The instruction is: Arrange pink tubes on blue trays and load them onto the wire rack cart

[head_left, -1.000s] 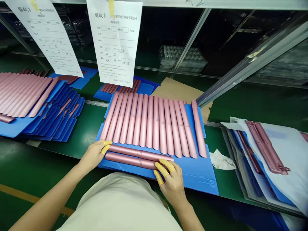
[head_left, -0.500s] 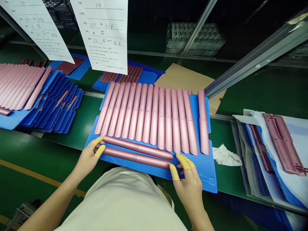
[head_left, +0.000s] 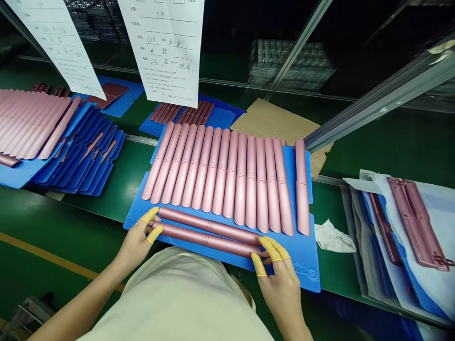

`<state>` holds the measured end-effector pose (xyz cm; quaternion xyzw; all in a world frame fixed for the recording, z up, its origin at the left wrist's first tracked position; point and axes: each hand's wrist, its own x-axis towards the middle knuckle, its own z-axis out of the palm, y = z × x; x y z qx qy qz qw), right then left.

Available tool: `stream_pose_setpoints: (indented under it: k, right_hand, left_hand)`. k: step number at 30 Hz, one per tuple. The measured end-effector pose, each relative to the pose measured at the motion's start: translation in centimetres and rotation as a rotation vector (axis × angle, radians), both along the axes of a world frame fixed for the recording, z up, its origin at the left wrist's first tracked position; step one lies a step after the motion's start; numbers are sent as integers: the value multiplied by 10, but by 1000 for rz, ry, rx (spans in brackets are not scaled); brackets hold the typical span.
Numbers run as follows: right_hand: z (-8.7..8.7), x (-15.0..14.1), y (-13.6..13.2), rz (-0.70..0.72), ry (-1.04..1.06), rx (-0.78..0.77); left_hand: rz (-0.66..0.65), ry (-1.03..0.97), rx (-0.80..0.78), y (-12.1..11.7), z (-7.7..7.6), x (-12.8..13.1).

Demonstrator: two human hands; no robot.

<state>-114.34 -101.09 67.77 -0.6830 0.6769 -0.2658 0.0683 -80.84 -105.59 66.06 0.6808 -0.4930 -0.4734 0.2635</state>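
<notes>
While the left hand (head_left: 137, 241) and right hand (head_left: 277, 279) stand apart, their yellow finger cots (head_left: 151, 215) touching opposite ends of 2 pink metal tubes (head_left: 209, 226), whether they clamp them cannot be told. Both tubes lie on a blue plastic board (head_left: 302, 265), below a row of 13 matching tubes (head_left: 220, 175).

1 head view looks forward and down, seemingly close over the bench (head_left: 67, 222).

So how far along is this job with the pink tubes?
A neat row of pink tubes already lies on the blue board. Two more tubes are in hand at its near edge, between the left hand and right hand. Darker pink pieces lie on another blue board, seemingly left to do.
</notes>
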Motion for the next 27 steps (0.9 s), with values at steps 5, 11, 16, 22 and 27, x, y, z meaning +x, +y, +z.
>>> stream_pose_setpoints:
  k: [5,11,16,22,27]
  right_hand:
    - [-1,1,-2,32,35,-71]
    - [13,16,-27,236,118,-208]
    - [15,34,-52,480,183,-128]
    - [8,11,-56,556,303,-102]
    - [17,-12,-44,533,321,-80]
  left_hand:
    - [26,58,5,0,-1,13]
    - [122,-136,-139,-8,1,48]
    - [-179,-552,-618,-7,14,39]
    - [-512,-543,-741,-2,9,8]
    - [-508,-506,-709,-1,4,10]
